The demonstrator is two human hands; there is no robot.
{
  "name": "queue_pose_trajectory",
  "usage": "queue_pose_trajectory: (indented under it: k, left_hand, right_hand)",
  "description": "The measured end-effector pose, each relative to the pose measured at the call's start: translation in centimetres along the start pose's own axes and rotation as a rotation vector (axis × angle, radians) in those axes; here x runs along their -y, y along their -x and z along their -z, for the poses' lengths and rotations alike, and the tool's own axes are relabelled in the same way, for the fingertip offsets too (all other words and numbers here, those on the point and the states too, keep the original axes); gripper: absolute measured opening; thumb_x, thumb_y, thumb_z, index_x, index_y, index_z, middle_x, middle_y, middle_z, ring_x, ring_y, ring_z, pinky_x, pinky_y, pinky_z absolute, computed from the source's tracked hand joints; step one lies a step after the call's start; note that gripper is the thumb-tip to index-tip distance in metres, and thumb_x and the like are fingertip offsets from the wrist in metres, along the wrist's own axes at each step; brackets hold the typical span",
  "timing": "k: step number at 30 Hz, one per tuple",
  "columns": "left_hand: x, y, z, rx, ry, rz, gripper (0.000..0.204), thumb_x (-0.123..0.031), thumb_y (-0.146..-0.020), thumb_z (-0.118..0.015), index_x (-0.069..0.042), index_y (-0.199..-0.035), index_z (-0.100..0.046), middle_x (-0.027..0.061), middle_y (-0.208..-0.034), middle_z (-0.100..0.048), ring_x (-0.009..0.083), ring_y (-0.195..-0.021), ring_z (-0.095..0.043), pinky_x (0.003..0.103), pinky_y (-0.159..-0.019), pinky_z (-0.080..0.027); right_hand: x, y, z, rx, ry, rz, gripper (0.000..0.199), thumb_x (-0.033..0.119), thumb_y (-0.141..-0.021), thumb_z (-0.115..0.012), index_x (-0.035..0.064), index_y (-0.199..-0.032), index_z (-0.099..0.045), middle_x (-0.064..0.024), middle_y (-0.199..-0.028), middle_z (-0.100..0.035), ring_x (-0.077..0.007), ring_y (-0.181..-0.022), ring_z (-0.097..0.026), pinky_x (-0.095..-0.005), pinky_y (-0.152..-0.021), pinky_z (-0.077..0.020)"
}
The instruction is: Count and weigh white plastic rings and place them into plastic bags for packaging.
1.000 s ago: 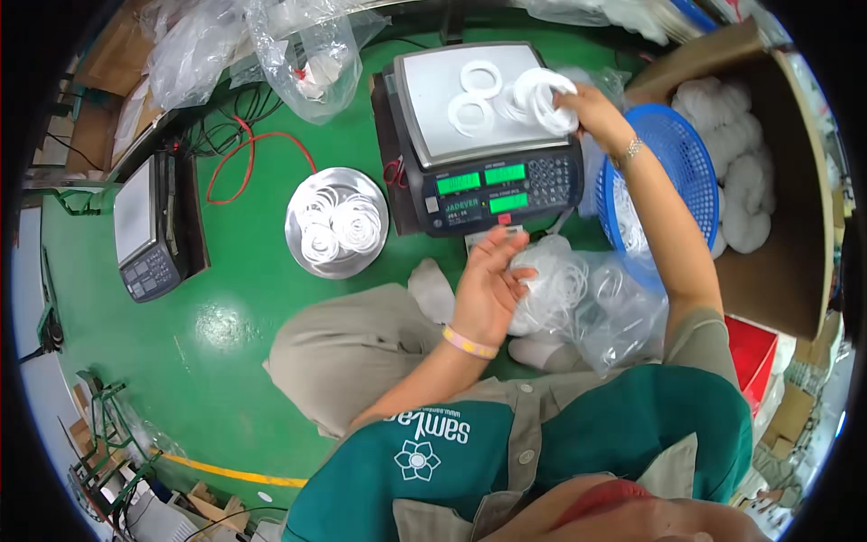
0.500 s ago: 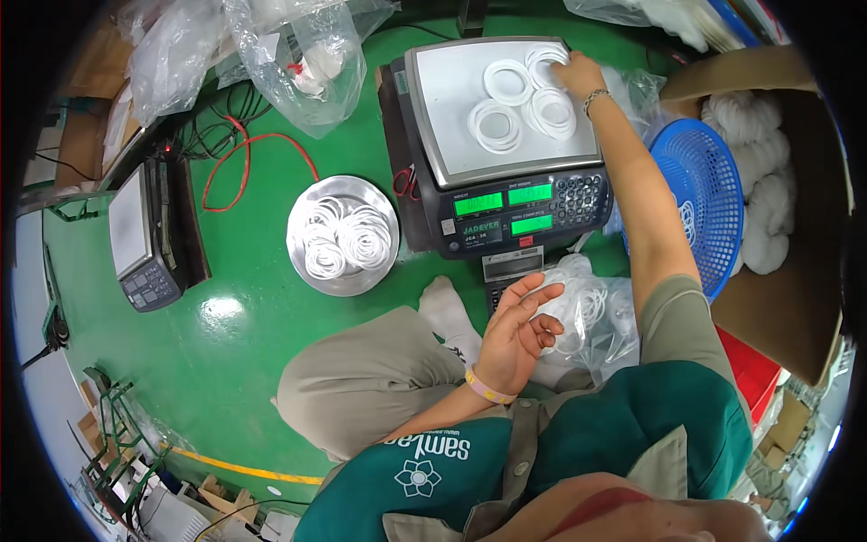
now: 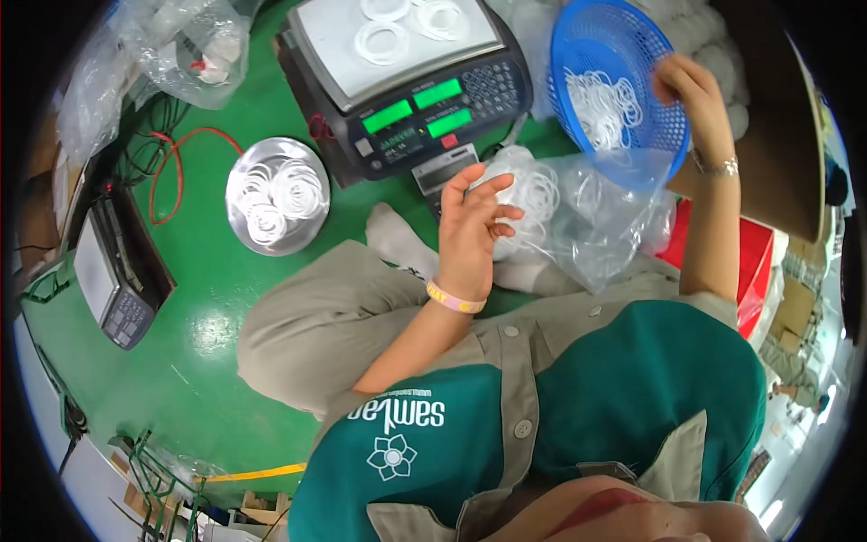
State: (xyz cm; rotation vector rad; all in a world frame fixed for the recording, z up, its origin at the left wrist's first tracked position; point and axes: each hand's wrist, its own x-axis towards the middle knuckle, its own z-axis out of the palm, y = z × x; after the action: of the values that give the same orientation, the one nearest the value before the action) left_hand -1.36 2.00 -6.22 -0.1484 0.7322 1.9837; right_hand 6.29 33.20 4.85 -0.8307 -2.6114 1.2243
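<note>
Your right hand (image 3: 691, 86) has left the grey scale pan (image 3: 397, 36) and now grips the round blue plastic basket (image 3: 614, 81) at two o'clock; your left hand (image 3: 474, 226) hovers open over the clear bag of white rings (image 3: 569, 217).

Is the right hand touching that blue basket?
Touching. The head view shows the right hand with its fingers on the rim of the blue basket, which is tipped up above the clear plastic bag.
</note>
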Motion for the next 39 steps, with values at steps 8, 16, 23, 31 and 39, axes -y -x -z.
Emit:
queue_pose_trajectory:
  k: [8,16,23,31,39]
  left_hand:
    - [9.1,3.4,-0.7,0.594,-1.4,0.005,0.05,-0.033,-0.078,-0.063,-0.023,-0.126,-0.052,0.0314,-0.143,-0.003,0.0404,-0.136,-0.004,0.046,-0.107,-0.015]
    - [11.3,3.8,0.6,0.728,-1.161,0.09,0.065,-0.032,-0.078,-0.062,-0.005,-0.132,-0.039,0.0179,-0.141,-0.03,0.0318,-0.122,-0.041,0.036,-0.096,-0.038]
    - [9.8,4.8,-0.2,0.734,-0.965,-0.199,0.044,-0.013,-0.078,-0.062,-0.004,-0.12,-0.053,0.015,-0.127,-0.049,0.0273,-0.118,-0.047,0.034,-0.096,-0.039]
    - [9.0,4.7,-0.2,0.674,-0.935,-0.205,0.044,-0.011,-0.077,-0.061,-0.004,-0.12,-0.054,0.0142,-0.126,-0.051,0.0272,-0.115,-0.05,0.034,-0.093,-0.043]
    - [8.7,4.6,-0.4,0.616,-0.898,-0.356,0.041,-0.017,-0.074,-0.061,-0.005,-0.113,-0.058,0.0113,-0.121,-0.055,0.0271,-0.104,-0.057,0.033,-0.084,-0.047]
  right_hand:
    - [-8.5,13.8,-5.3,0.631,-0.05,-0.403,0.022,0.013,-0.085,-0.051,-0.0022,-0.096,-0.063,-0.0089,-0.096,-0.065,-0.0168,-0.089,-0.06,-0.028,-0.08,-0.0469]
    - [-16.9,10.6,-19.9,0.35,0.385,0.322,0.047,0.015,-0.074,-0.063,0.0046,-0.118,-0.052,-0.0166,-0.124,-0.051,-0.0328,-0.11,-0.05,-0.0341,-0.096,-0.0378]
    - [-14.5,7.1,-21.8,0.726,0.573,-0.25,0.062,0.021,-0.062,-0.071,0.0055,-0.119,-0.05,-0.0199,-0.116,-0.053,-0.0348,-0.107,-0.05,-0.0377,-0.092,-0.0409]
    - [-18.8,6.0,-24.8,0.143,0.45,-0.028,0.038,0.012,-0.076,-0.054,0.0058,-0.114,-0.051,-0.0208,-0.113,-0.05,-0.0347,-0.104,-0.051,-0.0398,-0.088,-0.0423]
    - [-18.1,5.2,-25.5,0.364,0.697,0.241,0.036,0.008,-0.081,-0.045,0.0183,-0.115,-0.053,-0.0149,-0.113,-0.05,-0.0347,-0.105,-0.049,-0.0415,-0.087,-0.0427]
